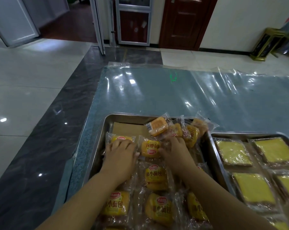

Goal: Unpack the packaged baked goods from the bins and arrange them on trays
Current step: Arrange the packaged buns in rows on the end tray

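Both hands lie flat, fingers spread and gripping nothing: left hand on a clear-wrapped yellow bun by the rectangular steel tray's left edge, right hand beside a middle bun packet.

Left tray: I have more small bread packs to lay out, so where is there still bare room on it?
Free: the tray's far-left corner, brown liner bare, bordered by the rim, left hand and loose pile. Crowded: far-right corner and near rows. The right tray looks full.
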`<state>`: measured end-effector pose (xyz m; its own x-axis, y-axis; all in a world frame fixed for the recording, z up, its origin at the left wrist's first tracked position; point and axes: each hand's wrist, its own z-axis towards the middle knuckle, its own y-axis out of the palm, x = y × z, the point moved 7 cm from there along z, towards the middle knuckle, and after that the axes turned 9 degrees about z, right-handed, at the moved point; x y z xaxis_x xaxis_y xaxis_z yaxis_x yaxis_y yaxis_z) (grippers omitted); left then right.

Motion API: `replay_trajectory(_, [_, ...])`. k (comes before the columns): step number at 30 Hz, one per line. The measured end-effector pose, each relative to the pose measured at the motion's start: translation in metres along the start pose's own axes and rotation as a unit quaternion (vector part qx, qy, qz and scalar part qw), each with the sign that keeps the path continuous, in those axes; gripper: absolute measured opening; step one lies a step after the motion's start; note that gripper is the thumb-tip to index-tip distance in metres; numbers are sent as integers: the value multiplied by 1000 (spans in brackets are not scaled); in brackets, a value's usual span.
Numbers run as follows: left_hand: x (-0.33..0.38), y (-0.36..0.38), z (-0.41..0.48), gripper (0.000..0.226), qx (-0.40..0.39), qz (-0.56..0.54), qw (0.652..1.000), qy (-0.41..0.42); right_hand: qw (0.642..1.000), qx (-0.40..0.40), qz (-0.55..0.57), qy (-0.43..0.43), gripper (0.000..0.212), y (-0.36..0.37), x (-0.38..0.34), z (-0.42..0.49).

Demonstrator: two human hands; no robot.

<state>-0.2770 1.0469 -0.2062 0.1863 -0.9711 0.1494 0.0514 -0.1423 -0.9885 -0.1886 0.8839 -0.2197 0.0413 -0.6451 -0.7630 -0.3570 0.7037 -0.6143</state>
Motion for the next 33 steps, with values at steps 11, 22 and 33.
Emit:
replay_trajectory(11, [6, -34, 11, 46, 56, -159, 985, -29, 976, 5, 165, -145, 51, -17, -51, -2])
replay_trajectory(22, [3, -42, 11, 3, 64, -492, 857, -138, 968, 14, 243, -64, 46, -21, -38, -11])
replay_trajectory(33, [-20, -19, 8, 20, 21, -522, 822, -226, 964, -37, 262, 9, 32, -15, -24, -1])
